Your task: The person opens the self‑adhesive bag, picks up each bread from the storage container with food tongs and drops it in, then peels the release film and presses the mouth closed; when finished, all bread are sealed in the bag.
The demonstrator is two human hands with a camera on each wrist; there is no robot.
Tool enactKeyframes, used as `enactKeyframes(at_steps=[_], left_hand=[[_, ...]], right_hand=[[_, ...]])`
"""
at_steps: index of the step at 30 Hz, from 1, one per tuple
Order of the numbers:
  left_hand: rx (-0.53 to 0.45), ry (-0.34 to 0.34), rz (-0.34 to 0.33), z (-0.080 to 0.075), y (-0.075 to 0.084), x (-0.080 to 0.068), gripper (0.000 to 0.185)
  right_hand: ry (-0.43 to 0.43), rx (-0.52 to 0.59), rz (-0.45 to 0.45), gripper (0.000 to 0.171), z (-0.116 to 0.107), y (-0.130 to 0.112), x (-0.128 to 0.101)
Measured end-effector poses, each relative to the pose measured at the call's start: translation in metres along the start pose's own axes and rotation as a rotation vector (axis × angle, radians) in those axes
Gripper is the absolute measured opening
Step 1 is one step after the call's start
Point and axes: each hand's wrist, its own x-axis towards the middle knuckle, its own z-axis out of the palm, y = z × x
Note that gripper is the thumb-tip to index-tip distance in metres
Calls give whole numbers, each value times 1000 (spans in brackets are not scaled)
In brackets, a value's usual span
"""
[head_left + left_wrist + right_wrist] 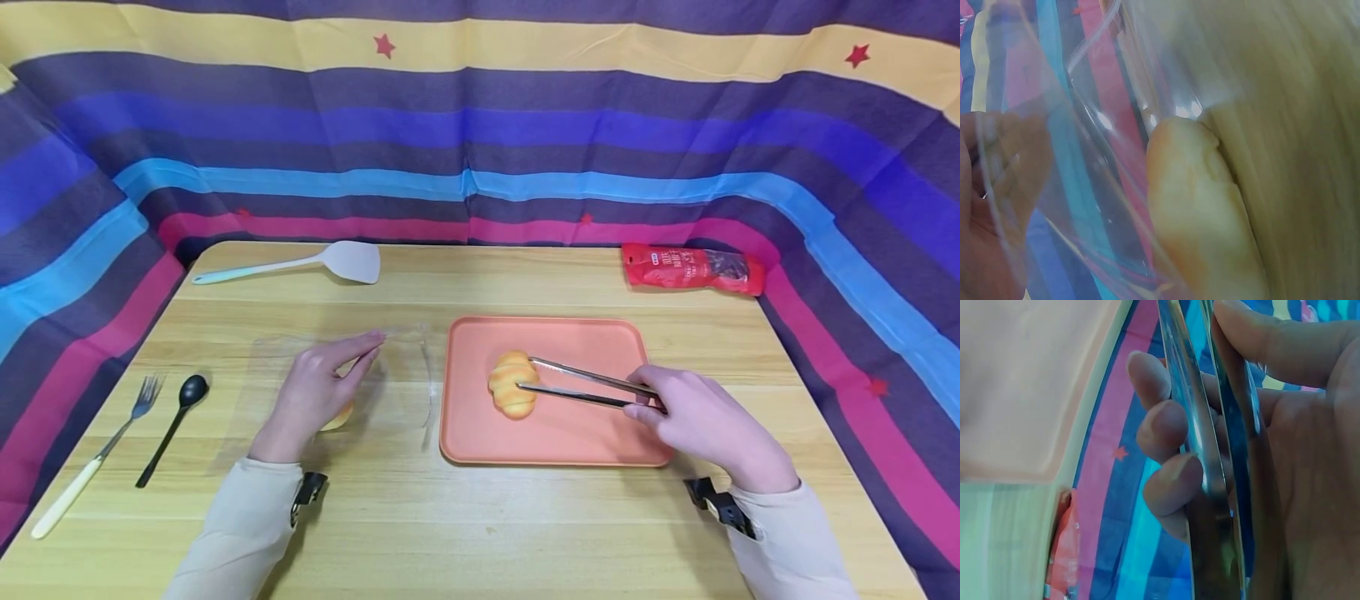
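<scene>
The right hand (705,425) grips metal tongs (585,385), their tips pinching a bread roll (512,385) on the orange tray (600,333). The roll looks soft and light; squeeze its middle gently. The left hand (318,396) lies relaxed on a clear bag (408,367).

I'm seated at a small wooden table (480,517) set up as a makeshift recording booth, not a real kitchen or dining room: a striped cloth backdrop (480,125) in purple, blue, yellow and pink, dotted with red stars, walls off the table on three sides. The props laid out are kitchen things: an orange tray (555,442), a fork (97,454), a black spoon (171,427), a pale spatula (300,263) and a red snack packet (692,268). Straps sit at both my wrists.
</scene>
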Motion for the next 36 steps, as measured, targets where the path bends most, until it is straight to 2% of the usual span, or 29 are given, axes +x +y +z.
enactKeyframes(at_steps=[7, 13, 18, 25, 36], left_hand=[[-6, -4, -6, -1, 1, 0, 24], [-6, -4, -10, 0, 1, 0, 24], [-5, -4, -9, -1, 2, 0, 24], [-14, -1, -5, 0, 0, 0, 24], [-20, -3, -27, -1, 3, 0, 22]], right_hand=[[-43, 29, 20, 23, 4, 7, 0], [-40, 32, -31, 14, 12, 14, 3], [15, -4, -105, 8, 21, 19, 5], [142, -60, -167, 11, 25, 23, 7], [165, -43, -198, 15, 24, 11, 22]])
